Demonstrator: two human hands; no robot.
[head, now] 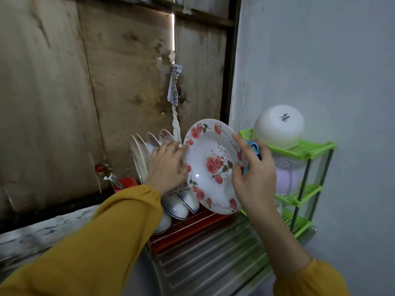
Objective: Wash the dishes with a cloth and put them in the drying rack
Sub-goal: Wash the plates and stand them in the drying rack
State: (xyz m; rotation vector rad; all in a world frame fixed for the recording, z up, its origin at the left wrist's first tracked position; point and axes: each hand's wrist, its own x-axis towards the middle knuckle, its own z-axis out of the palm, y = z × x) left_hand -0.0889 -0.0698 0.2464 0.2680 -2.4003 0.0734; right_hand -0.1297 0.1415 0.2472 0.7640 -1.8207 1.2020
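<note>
Head view: the drying rack already holds plates and bowls, so much washing looks done. The flowered plate is just above it, not in yet. The right hand grips the plate's right edge and the blue cloth. The left hand touches the left edge, fingers loose. The white bowl has a mark, too small to read.

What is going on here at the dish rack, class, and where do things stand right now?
A person in mustard sleeves holds a rose-patterned plate tilted above the drying rack. The right hand grips the plate's right rim, with a blue cloth bunched in the same hand. The left hand steadies the left rim. The plate is not yet in the rack, which holds upright plates and bowls.
</note>
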